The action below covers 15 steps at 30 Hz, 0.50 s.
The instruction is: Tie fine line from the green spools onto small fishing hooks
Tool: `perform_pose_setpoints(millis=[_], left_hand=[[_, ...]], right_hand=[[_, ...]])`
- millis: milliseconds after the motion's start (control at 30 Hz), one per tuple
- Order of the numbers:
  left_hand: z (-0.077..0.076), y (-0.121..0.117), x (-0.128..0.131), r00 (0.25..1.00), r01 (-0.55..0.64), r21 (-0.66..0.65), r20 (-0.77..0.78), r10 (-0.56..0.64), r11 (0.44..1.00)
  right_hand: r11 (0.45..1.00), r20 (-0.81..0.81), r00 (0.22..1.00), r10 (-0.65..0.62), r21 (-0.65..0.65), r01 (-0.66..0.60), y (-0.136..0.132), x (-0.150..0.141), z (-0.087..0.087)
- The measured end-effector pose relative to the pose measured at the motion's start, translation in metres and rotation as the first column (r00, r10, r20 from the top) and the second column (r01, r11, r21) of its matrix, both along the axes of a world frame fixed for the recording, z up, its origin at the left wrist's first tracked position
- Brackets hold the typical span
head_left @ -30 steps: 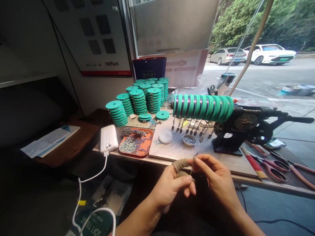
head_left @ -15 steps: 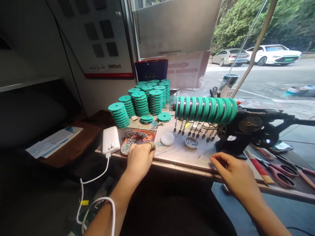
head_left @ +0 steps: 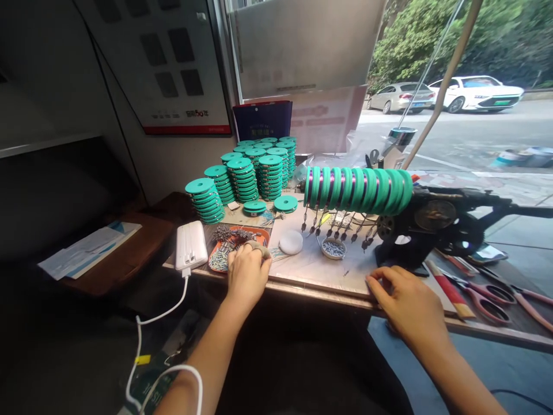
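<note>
My left hand (head_left: 248, 274) is at the right side of an orange tray (head_left: 264, 235) of small metal parts, fingers curled down and a tan wrap on one finger. What its fingertips hold, if anything, is hidden. My right hand (head_left: 408, 302) rests by the table's front edge, thumb and index finger pinched together; I cannot make out anything between them. Behind it, a row of green spools (head_left: 356, 190) sits on the shaft of a black hand-cranked winder (head_left: 436, 216). Small metal fittings (head_left: 341, 235) dangle from the spools on lines.
Stacks of green spools (head_left: 205, 199) stand at the back left. A round dish of grey beads (head_left: 333, 249) and a white round lid (head_left: 291, 242) lie mid-table. A white power bank (head_left: 191, 245) with a cable is left. Scissors (head_left: 486, 302) and a red-yellow stick (head_left: 451, 291) lie right.
The whole view has shifted slightly to the left. Against the tray, my left hand is a little farther right and forward. My right hand keeps nearly the same pose.
</note>
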<state>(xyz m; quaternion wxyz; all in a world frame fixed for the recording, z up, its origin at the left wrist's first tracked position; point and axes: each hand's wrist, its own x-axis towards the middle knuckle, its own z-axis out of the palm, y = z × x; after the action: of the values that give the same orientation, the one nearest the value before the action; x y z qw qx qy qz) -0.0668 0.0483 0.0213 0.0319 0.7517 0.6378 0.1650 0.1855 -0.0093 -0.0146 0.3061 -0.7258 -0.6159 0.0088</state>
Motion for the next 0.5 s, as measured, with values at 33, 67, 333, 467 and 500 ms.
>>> perform_pose_setpoints(millis=[33, 67, 333, 467, 500], left_hand=[[-0.001, -0.001, 0.002, 1.000, 0.003, 0.006, -0.001, -0.003, 1.000], [-0.003, -0.002, 0.004, 1.000, 0.008, 0.010, 0.000, -0.008, 1.000], [-0.008, 0.000, 0.017, 0.999, 0.033, 0.061, 0.003, -0.033, 0.998], [0.001, 0.000, 0.017, 1.000, 0.029, 0.078, -0.005, -0.028, 0.997], [0.005, -0.003, 0.019, 1.000, 0.024, 0.095, 0.017, -0.025, 0.995]], right_hand=[[1.000, -0.001, 1.000, -0.006, 0.002, 0.006, 0.001, -0.001, -0.001], [1.000, -0.010, 1.000, -0.012, 0.004, 0.012, 0.002, -0.003, 0.000], [0.999, -0.169, 0.985, -0.034, -0.043, 0.027, 0.022, -0.023, 0.018], [0.996, -0.274, 0.960, -0.051, -0.086, 0.028, 0.043, -0.022, 0.016], [0.996, -0.311, 0.949, -0.044, -0.084, 0.019, 0.045, -0.022, 0.015]])
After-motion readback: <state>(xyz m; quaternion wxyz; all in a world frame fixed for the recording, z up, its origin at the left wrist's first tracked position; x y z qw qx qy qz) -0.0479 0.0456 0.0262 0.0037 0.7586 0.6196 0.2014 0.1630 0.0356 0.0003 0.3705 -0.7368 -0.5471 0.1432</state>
